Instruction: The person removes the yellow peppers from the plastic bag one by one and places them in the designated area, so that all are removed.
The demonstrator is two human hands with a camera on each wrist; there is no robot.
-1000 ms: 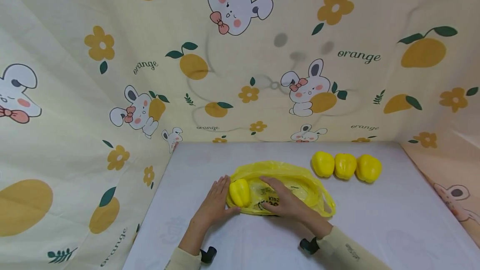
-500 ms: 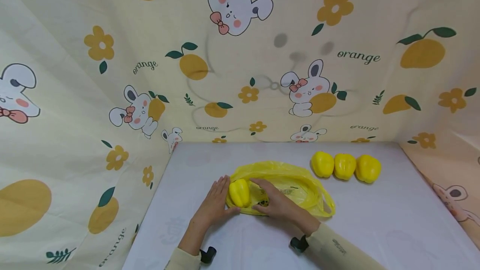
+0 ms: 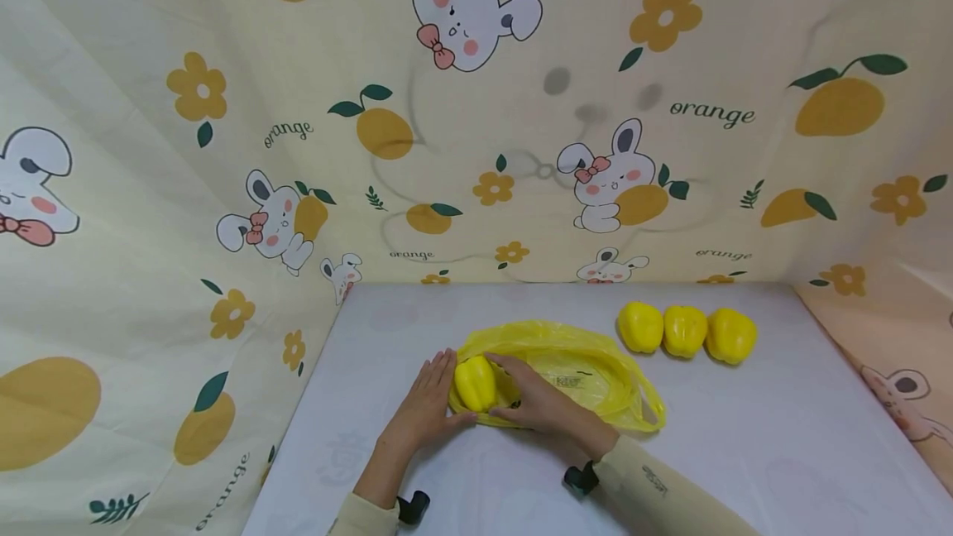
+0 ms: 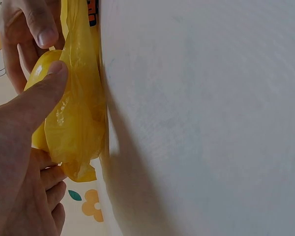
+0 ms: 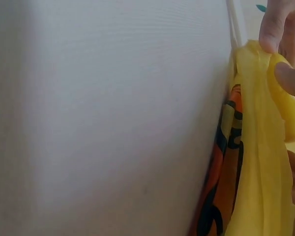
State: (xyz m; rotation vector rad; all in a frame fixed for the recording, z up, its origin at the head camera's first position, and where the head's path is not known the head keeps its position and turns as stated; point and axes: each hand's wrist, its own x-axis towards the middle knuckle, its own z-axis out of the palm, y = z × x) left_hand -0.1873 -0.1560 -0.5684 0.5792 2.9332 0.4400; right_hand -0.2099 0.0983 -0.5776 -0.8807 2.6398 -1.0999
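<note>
One yellow bell pepper (image 3: 475,385) sits in the left end of the yellow plastic bag (image 3: 547,334), which lies with its mouth spread. My left hand (image 3: 426,405) holds that end of the bag, thumb (image 4: 50,88) over the near rim by the pepper and fingers around the far side. My right hand (image 3: 547,402) reaches over the bag's near rim from the right, fingers spread apart from the thumb. In the right wrist view, its thumb (image 5: 291,78) is right at the pepper (image 5: 287,108). Dark print on the bag is partly hidden behind this hand.
Three more yellow bell peppers stand in a row at the back right: a left one (image 3: 641,327), a middle one (image 3: 685,331) and a right one (image 3: 731,336). A pale cloth covers the table (image 3: 744,437). Behind it hangs a printed fabric backdrop (image 3: 476,106).
My right hand has slid left across the bag, closing in on the pepper and uncovering the bag's right part. The left hand, pepper and bag stay nearly where they were.
</note>
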